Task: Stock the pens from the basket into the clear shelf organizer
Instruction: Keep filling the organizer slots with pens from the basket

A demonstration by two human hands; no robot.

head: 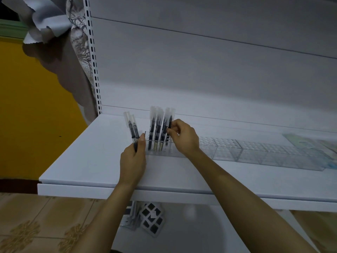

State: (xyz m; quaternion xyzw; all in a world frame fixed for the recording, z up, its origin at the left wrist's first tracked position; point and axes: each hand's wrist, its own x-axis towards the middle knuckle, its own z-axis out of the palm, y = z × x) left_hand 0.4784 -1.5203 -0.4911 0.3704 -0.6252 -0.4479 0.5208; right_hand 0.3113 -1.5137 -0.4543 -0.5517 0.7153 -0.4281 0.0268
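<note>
Both bare forearms reach up and forward over the front lip of the flat white shelf board (pixel 82 157). The left hand (pixel 132 161) rests low on the board, knuckles toward the camera and fingers curled. It grips two black pens in clear plastic sleeves (pixel 131 127) by their lower ends, so they stand nearly upright and lean slightly left, just off the left end of the clear plastic organizer with rows of round holes (pixel 255 150). The right hand (pixel 185 138) is raised higher with its wrist bent left. Its thumb and fingertips are closed in a narrow pinch on a sleeved black pen (pixel 170 121) at the right edge of a cluster of sleeved black pens (pixel 155 128) standing upright in the organizer's leftmost holes. Whether that pen's tip is fully seated is hidden by the hand. The organizer runs as a long low strip to the right along the board, its other holes open, with bare board in front of it and to its left up to the shelf's corner. The plain white back panel (pixel 200 70) stands close behind the pens, and a white slotted upright (pixel 94 61) bounds the left side. On the lower shelf lies a packaged black-and-white cube puzzle (pixel 152 219).
</note>
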